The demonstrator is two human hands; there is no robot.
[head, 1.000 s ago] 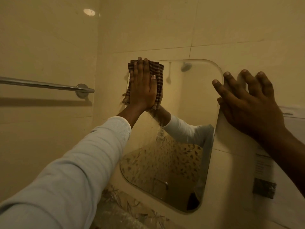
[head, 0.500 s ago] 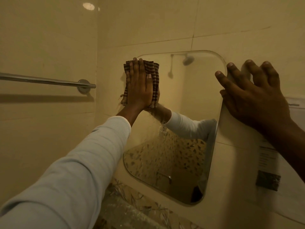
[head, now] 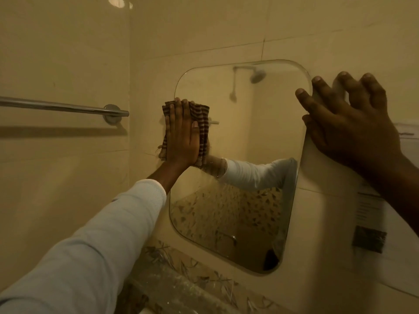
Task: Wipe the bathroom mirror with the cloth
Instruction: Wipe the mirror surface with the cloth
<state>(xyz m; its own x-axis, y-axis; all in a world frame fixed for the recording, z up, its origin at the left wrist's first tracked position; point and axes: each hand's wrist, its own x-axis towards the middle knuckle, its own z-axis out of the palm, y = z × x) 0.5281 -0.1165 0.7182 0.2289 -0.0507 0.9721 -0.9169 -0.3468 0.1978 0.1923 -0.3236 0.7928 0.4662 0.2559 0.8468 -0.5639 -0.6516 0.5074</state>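
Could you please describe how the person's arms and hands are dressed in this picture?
The left arm wears a long, pale knitted sleeve with a ribbed cuff ending at the wrist. The right forearm is bare; no sleeve shows. The left hand and right hand are ungloved, and no rings show.

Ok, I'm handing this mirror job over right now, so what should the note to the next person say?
Left hand: flat, straight fingers pressing the brown striped cloth on the rounded rectangular wall mirror, at its left edge, mid-height.
Right hand: spread, resting at the mirror's upper right edge.
Done: upper glass looks clean.
Left: droplets below the cloth; wipe the lower half.
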